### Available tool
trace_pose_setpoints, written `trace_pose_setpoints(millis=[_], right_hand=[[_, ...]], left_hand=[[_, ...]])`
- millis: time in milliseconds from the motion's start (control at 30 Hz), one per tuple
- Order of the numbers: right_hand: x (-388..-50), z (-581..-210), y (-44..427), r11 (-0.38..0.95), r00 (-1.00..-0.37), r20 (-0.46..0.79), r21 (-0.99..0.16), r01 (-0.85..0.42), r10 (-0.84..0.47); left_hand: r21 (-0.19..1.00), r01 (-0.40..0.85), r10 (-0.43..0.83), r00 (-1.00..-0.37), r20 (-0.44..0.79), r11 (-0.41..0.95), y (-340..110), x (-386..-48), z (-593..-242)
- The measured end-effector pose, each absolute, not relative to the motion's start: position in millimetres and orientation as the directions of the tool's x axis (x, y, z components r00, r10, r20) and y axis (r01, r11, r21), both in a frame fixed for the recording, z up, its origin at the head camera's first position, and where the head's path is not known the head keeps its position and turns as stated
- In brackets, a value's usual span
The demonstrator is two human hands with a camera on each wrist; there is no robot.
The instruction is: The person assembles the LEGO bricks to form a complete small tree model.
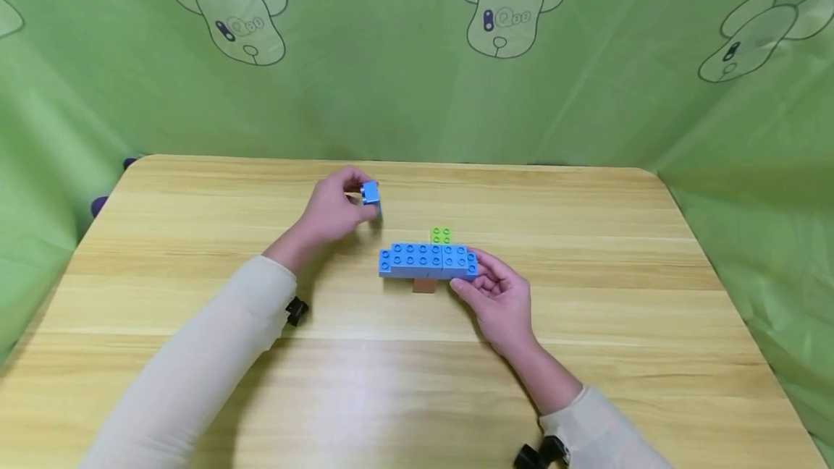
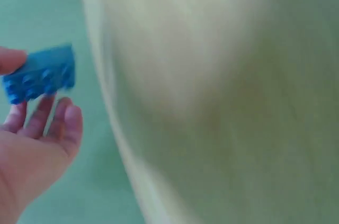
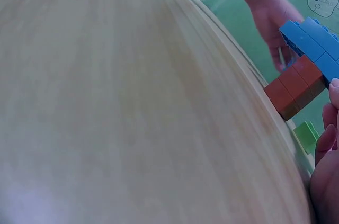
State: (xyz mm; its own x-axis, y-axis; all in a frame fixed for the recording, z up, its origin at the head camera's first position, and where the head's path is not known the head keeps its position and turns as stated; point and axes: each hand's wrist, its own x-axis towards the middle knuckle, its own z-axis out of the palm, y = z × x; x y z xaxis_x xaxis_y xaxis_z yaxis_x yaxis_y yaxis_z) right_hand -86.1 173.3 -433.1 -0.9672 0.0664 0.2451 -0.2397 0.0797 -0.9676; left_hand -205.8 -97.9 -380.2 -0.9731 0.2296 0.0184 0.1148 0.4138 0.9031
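A loose blue toy building brick (image 2: 47, 70) is pinched between the thumb and fingers of my left hand (image 1: 334, 207), with its studs turned sideways. That hand is held left of and behind a row of joined blue bricks (image 1: 417, 260). My right hand (image 1: 502, 302) grips the right end of this row, thumb in front and fingers behind. Beneath the row a brown stack of bricks (image 3: 294, 87) stands on the table and carries it. Close behind the row is a green brick (image 1: 440, 235), partly hidden by it.
The wooden table (image 1: 365, 396) has rounded far corners. A green curtain (image 1: 384, 107) with printed animal heads hangs behind and beside it. Black straps with devices (image 1: 296, 311) sit at both wrists.
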Motion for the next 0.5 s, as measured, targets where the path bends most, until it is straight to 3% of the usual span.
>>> trace_pose_setpoints(millis=[133,333,500], right_hand=[[-86,-432,174,0.091,-0.966,0.25,-0.965,-0.244,0.059],[-85,-432,174,0.092,-0.965,0.258,-0.963,-0.253,0.054],[-86,-433,174,0.087,-0.967,0.247,-0.967,-0.241,0.067]], left_hand=[[0.959,0.146,0.244,-0.966,0.085,0.244,-95,-192,-366],[0.851,0.394,0.36,-0.894,0.266,0.348,-82,-170,-352],[0.781,0.488,0.439,-0.844,0.308,0.389,-73,-154,-347]])
